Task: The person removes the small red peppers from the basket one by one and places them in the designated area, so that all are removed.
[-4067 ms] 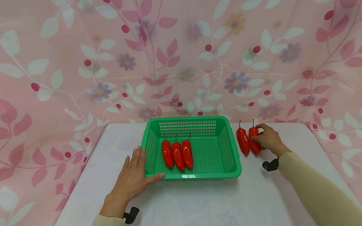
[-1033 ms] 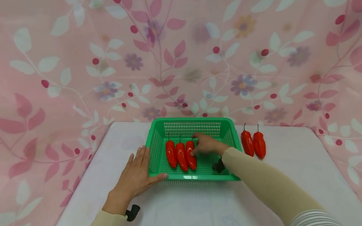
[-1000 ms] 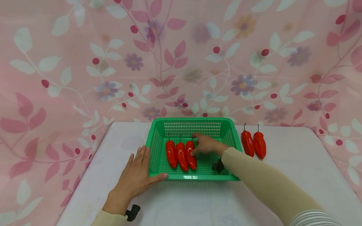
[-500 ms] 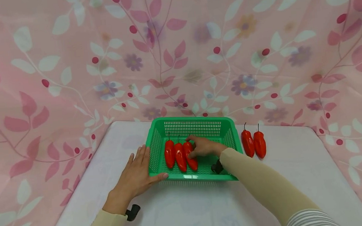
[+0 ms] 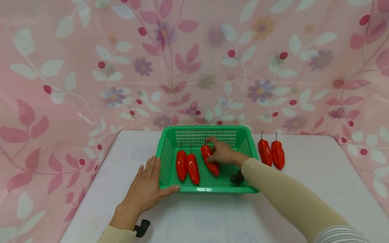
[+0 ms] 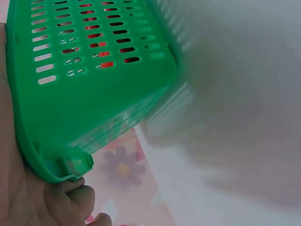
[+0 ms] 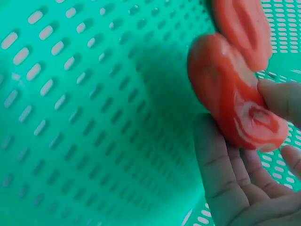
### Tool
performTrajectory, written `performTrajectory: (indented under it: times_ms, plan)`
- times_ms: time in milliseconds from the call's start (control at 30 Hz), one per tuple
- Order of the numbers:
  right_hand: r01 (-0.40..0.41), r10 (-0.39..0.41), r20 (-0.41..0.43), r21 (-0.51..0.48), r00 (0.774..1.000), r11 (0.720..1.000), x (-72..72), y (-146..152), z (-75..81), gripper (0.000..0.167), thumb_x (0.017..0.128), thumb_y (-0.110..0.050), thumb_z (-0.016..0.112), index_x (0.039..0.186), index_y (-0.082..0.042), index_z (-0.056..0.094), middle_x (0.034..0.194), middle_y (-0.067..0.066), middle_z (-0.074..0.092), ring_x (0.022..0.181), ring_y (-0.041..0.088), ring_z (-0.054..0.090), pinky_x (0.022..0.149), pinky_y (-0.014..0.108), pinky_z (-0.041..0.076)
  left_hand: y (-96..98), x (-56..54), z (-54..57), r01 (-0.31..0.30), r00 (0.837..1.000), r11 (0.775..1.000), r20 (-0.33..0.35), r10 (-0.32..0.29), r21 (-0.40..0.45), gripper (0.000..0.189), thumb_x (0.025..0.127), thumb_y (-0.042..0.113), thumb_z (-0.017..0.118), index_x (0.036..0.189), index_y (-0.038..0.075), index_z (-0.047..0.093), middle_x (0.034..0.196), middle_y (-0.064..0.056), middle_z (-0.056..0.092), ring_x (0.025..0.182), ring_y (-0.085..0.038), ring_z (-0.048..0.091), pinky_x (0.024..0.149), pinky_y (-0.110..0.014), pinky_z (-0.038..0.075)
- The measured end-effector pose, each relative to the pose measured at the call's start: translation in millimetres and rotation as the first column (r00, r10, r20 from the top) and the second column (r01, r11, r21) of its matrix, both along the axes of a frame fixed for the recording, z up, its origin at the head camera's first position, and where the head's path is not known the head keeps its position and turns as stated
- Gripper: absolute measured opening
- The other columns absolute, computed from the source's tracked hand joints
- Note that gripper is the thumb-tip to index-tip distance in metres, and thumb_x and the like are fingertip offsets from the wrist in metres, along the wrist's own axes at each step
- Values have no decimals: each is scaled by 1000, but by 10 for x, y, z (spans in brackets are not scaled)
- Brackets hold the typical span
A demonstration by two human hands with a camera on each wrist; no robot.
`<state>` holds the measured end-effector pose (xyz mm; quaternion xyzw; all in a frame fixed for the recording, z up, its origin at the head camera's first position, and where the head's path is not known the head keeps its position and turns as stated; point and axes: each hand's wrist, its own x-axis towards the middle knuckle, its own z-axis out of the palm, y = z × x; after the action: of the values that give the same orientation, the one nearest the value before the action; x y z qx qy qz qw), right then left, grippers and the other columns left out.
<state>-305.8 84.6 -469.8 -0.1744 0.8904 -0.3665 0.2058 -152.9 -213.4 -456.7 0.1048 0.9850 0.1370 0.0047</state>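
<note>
A green plastic basket [image 5: 205, 190] with slotted walls stands on the table. Inside it, my right hand [image 5: 223, 152] grips a red chili pepper [image 5: 209, 160] between thumb and fingers; the right wrist view shows this pepper [image 7: 225, 89] close up over the slotted floor. To its left, two more red peppers [image 5: 181, 166] [image 5: 193, 169] lie side by side, stems toward the back. My left hand [image 5: 144, 189] rests on the basket's left rim, fingers straight and thumb along the front edge. In the left wrist view, part of that hand [image 6: 28, 202] touches the rim from outside.
Two further red peppers [image 5: 264, 152] [image 5: 278, 155] lie just right of the basket on the white-covered table [image 5: 197, 229]. A pink floral cloth [image 5: 203, 59] hangs behind the table. Each wrist carries a small black camera mount [image 5: 143, 228].
My right hand went from the peppers on the right into the basket and took hold of the rightmost pepper there, shifting it right, away from the other two. My left hand stays put.
</note>
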Motion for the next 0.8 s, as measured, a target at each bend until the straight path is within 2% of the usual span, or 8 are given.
performTrajectory:
  times_ms: [267, 467, 800]
  plan:
    - [105, -105, 4, -48, 994, 993, 39, 180, 178, 75, 92, -14, 79, 157, -15, 40, 135, 22, 61, 105, 33, 69, 74, 38, 65, -9, 0, -8, 2, 1000, 1000, 5, -2, 8, 129, 85, 89, 54, 165, -6, 20, 174, -24, 20, 161, -44, 19, 130, -62, 16]
    - [162, -165, -63, -52, 984, 985, 31, 305, 275, 72, 94, -16, 79, 155, -13, 42, 136, 22, 60, 107, 36, 69, 71, 37, 66, -15, 1, -16, 3, 1000, 1000, -4, -3, 5, 129, 85, 91, 50, 165, -6, 21, 173, -25, 22, 161, -45, 20, 130, -62, 17]
    - [186, -196, -94, -107, 976, 977, 76, 567, 447, 69, 97, -19, 75, 156, -14, 38, 141, 24, 55, 113, 41, 67, 74, 40, 67, -19, -2, -51, 13, 1000, 1000, -19, -13, 5, 128, 86, 87, 55, 164, -8, 21, 173, -26, 21, 160, -47, 20, 130, -63, 17]
